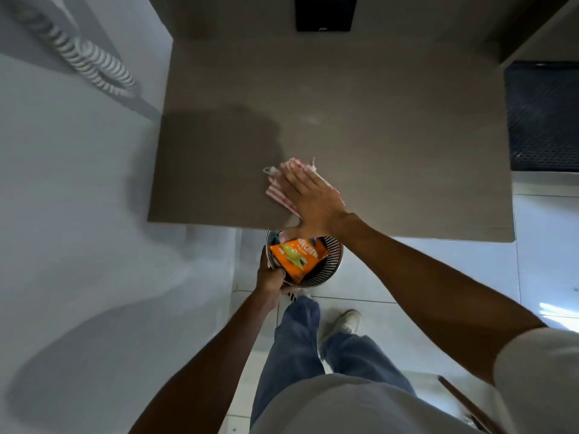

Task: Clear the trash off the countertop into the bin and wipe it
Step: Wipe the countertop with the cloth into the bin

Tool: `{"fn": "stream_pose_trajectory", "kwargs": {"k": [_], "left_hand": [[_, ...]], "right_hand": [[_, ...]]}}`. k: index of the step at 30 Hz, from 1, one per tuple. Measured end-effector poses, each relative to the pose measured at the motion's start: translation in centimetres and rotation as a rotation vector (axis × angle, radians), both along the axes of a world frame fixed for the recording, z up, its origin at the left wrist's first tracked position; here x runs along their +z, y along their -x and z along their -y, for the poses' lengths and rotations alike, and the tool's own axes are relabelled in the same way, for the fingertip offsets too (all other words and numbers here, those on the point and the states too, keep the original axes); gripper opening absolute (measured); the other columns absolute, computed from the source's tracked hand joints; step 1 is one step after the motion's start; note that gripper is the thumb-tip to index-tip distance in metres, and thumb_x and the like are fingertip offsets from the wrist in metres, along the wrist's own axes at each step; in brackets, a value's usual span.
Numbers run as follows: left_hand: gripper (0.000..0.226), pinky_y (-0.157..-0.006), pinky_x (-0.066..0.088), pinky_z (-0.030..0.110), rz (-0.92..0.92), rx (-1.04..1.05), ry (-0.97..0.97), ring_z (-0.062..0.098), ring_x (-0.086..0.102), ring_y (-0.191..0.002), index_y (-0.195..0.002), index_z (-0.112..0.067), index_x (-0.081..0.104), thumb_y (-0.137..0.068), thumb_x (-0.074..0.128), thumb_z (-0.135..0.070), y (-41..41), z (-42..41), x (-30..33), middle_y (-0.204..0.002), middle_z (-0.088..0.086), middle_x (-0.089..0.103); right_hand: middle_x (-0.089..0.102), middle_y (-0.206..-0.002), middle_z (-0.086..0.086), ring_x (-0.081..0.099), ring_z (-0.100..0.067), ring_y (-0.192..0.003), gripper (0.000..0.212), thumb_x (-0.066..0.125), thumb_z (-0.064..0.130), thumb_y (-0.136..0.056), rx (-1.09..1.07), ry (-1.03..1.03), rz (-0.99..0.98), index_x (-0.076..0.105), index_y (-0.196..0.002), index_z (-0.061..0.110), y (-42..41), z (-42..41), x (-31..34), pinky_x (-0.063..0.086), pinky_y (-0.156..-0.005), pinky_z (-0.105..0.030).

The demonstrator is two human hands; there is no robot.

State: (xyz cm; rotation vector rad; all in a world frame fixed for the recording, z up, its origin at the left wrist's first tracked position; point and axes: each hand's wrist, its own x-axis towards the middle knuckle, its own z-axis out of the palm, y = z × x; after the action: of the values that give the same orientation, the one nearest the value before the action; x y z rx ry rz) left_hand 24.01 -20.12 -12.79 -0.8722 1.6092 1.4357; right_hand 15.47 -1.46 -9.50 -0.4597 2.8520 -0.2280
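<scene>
**Inspector A:** Position of the right hand (308, 198)?

**Inspector B:** Flat on the bench (391, 126), fingers spread wide and pressed down on a red-and-white striped cloth (277, 191). The cloth lies near the front edge of the bench, about midway along it, mostly covered by the palm. One frayed corner sticks out past the fingertips.

**Inspector A:** Left hand (271, 278)?

**Inspector B:** Closed around the rim of the bin (332, 261), on the side nearest the person. The bin is held just below the front edge of the bench, directly under the right wrist.

**Inspector A:** Contents of the bin?

**Inspector B:** An orange snack packet (297, 255) lies on top, tilted, with part of its lettering readable. Other scraps show at the far rim, partly hidden by the right thumb; I cannot identify them. The inside wall is ribbed, dark and light.

**Inspector A:** Condition of the bench surface?

**Inspector B:** Brown and matte. A faint pale smear (310, 120) sits beyond the cloth, towards the middle. A dark shadow falls across the left portion.

**Inspector A:** Surroundings?

**Inspector B:** A black box (326, 12) at the far edge of the bench. A white coiled hose (78, 54) against the wall on the left. A dark grid mat (543, 117) to the right. White floor tiles (438, 270) below, with the person's blue jeans (300, 339) and a pale shoe (346, 321) visible.
</scene>
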Motion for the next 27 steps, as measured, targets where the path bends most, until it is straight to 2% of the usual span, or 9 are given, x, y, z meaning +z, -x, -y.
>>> {"fn": "stream_pose_trajectory", "kwargs": {"k": [3, 7, 11, 14, 17, 20, 23, 25, 27], "left_hand": [[0.047, -0.087, 0.058, 0.069, -0.021, 0.011, -0.010, 0.041, 0.063, -0.123, -0.143, -0.035, 0.046, -0.104, 0.049, -0.009, -1.0, 0.6, 1.0, -0.146, 0.012, 0.058], [0.054, -0.093, 0.056, 0.070, -0.020, 0.068, -0.063, 0.043, 0.060, -0.129, -0.148, -0.034, 0.043, -0.102, 0.060, -0.013, -2.6, 0.7, 2.2, -0.149, 0.011, 0.055], [0.052, -0.090, 0.061, 0.061, -0.010, 0.078, -0.110, 0.035, 0.064, -0.121, -0.141, -0.033, 0.050, -0.098, 0.063, -0.009, -4.9, 0.3, 3.7, -0.141, 0.009, 0.061], [0.049, -0.092, 0.059, 0.064, 0.005, 0.091, -0.151, 0.041, 0.062, -0.128, -0.143, -0.028, 0.050, -0.098, 0.067, -0.018, -6.3, 0.0, 4.4, -0.147, 0.014, 0.059], [0.054, -0.095, 0.055, 0.069, 0.010, 0.109, -0.171, 0.046, 0.054, -0.136, -0.150, -0.030, 0.043, -0.103, 0.057, -0.007, -7.6, -0.5, 5.1, -0.153, 0.016, 0.049], [0.068, -0.097, 0.052, 0.073, -0.003, 0.125, -0.189, 0.049, 0.051, -0.137, -0.154, -0.033, 0.037, -0.100, 0.052, 0.006, -8.5, -1.1, 5.3, -0.156, 0.017, 0.045], [0.065, -0.087, 0.060, 0.066, -0.035, 0.071, -0.159, 0.048, 0.055, -0.134, -0.152, -0.033, 0.037, -0.101, 0.051, 0.004, -9.4, -2.4, 5.5, -0.154, 0.017, 0.047], [0.065, -0.074, 0.064, 0.056, -0.043, 0.031, -0.128, 0.048, 0.057, -0.131, -0.150, -0.032, 0.039, -0.100, 0.045, 0.008, -10.1, -3.6, 5.6, -0.152, 0.017, 0.050], [0.070, -0.067, 0.065, 0.051, -0.048, 0.006, -0.119, 0.048, 0.058, -0.130, -0.150, -0.032, 0.038, -0.096, 0.040, 0.013, -10.5, -4.3, 5.1, -0.151, 0.017, 0.051]], "right_hand": [[0.007, -0.174, -0.018, -0.001, -0.034, -0.161, 0.117, 0.066, 0.063, -0.079, 0.154, -0.031, -0.044, 0.006, -0.166, 0.014, -1.9, 0.2, 0.2, 0.004, -0.131, -0.047], [0.019, -0.172, -0.015, 0.012, -0.034, -0.162, 0.086, 0.061, 0.027, -0.090, 0.257, 0.041, -0.176, 0.022, -0.165, 0.014, -5.9, 1.4, 0.7, 0.021, -0.131, -0.051], [0.034, -0.168, -0.006, 0.025, -0.028, -0.159, 0.060, 0.056, 0.021, -0.100, 0.362, 0.094, -0.155, 0.041, -0.158, 0.020, -11.1, 2.1, 0.5, 0.016, -0.133, -0.047], [0.017, -0.174, -0.003, 0.008, -0.021, -0.163, 0.067, 0.056, 0.017, -0.104, 0.281, 0.188, 0.118, 0.027, -0.164, 0.017, -14.9, 2.0, -0.4, 0.009, -0.135, -0.042], [0.019, -0.173, -0.010, 0.006, -0.023, -0.161, 0.066, 0.058, 0.020, -0.104, 0.162, 0.340, 0.092, 0.027, -0.163, 0.011, -16.4, 1.6, 0.1, 0.000, -0.131, -0.036], [0.040, -0.163, -0.020, 0.035, -0.032, -0.154, 0.062, 0.065, 0.009, -0.099, -0.098, 0.561, 0.147, 0.041, -0.156, 0.003, -17.1, 0.8, 2.4, 0.025, -0.128, -0.039], [0.068, -0.130, -0.017, 0.065, -0.028, -0.119, 0.041, 0.066, 0.003, -0.097, -0.535, 0.842, 0.094, 0.063, -0.138, 0.003, -17.8, -0.3, 4.4, 0.055, -0.101, -0.042], [0.077, -0.108, -0.002, 0.075, -0.016, -0.093, 0.026, 0.065, 0.006, -0.098, -0.892, 1.091, 0.164, 0.072, -0.122, 0.013, -17.9, -2.1, 5.7, 0.064, -0.081, -0.037], [0.079, -0.093, 0.003, 0.078, -0.015, -0.079, 0.024, 0.063, 0.000, -0.095, -1.156, 1.353, 0.166, 0.075, -0.102, 0.020, -17.3, -4.5, 6.8, 0.064, -0.066, -0.031]]}}
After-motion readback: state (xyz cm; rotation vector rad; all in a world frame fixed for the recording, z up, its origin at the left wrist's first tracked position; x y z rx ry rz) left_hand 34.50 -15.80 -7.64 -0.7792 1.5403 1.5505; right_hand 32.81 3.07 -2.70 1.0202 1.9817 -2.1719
